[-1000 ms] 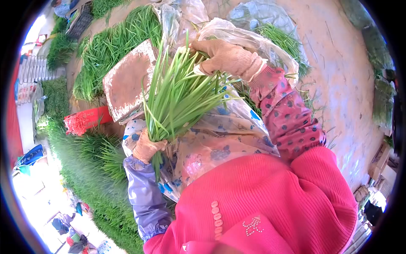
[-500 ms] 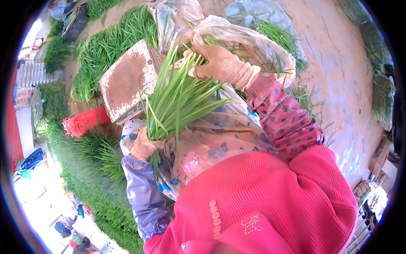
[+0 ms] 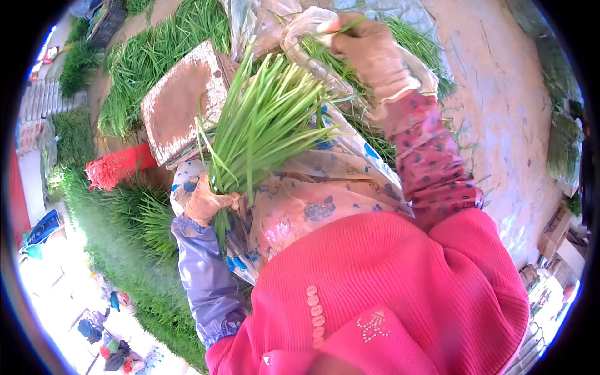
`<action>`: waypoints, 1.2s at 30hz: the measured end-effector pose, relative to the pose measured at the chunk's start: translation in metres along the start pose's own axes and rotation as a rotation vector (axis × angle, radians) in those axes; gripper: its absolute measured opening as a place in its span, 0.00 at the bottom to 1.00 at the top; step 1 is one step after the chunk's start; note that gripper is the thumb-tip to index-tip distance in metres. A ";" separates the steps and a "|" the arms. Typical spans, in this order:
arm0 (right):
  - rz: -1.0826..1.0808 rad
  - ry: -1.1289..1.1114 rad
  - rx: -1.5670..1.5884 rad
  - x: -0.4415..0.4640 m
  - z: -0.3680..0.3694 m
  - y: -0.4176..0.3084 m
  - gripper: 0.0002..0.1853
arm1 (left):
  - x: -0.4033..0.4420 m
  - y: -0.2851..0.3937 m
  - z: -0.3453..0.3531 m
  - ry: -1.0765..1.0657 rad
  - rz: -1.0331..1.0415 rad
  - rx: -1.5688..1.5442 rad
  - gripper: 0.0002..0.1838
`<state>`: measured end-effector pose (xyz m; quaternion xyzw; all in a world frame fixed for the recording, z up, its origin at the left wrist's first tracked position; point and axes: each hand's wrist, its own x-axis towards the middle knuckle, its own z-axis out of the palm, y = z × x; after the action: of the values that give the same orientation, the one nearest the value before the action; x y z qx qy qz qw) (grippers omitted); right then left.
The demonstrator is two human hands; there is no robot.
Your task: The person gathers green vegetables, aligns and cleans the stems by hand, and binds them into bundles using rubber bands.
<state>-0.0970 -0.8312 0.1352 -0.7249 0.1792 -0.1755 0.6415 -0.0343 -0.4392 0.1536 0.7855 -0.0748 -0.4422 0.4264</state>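
My left hand, in a tan glove, is closed around the lower end of a bunch of garlic chives. The long flat green leaves fan up and to the right, over my lap. My right hand, also gloved, is apart from the bunch at the top. Its thumb and fingers pinch a few green chive leaves. Below that hand is a crumpled clear plastic bag with loose chives in it. A patterned plastic apron covers my lap.
Left of the bunch stands a worn board or stool, with a red roll with a frayed end beside it. Heaps of chives lie behind it and a long green pile runs along the left. Bagged greens line the right edge.
My right hand has left the top of the bunch and moved up and right over the plastic bag, with a few leaves in its fingers. My left hand keeps hold of the bunch.
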 end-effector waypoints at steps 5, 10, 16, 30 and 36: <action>0.260 -0.014 -0.377 -0.017 -0.077 -0.005 0.13 | 0.006 -0.009 -0.010 -0.145 -0.043 -0.242 0.26; 0.529 -0.409 -1.133 -0.050 -0.095 0.009 0.15 | 0.007 -0.010 -0.011 -0.190 -0.001 -0.290 0.22; 0.037 -0.281 -0.411 -0.053 0.004 0.002 0.26 | 0.005 -0.011 -0.012 -0.190 0.029 -0.264 0.26; 0.236 -0.208 -0.327 -0.042 -0.039 0.027 0.21 | -0.006 -0.019 -0.014 -0.071 0.296 -0.084 0.36; 0.353 -0.417 -0.586 -0.056 0.034 0.064 0.37 | -0.014 0.005 0.000 -0.072 0.043 -0.284 0.38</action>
<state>-0.1322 -0.7819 0.0665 -0.8552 0.2094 0.1471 0.4507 -0.0414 -0.4351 0.1665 0.6991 -0.0437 -0.4670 0.5397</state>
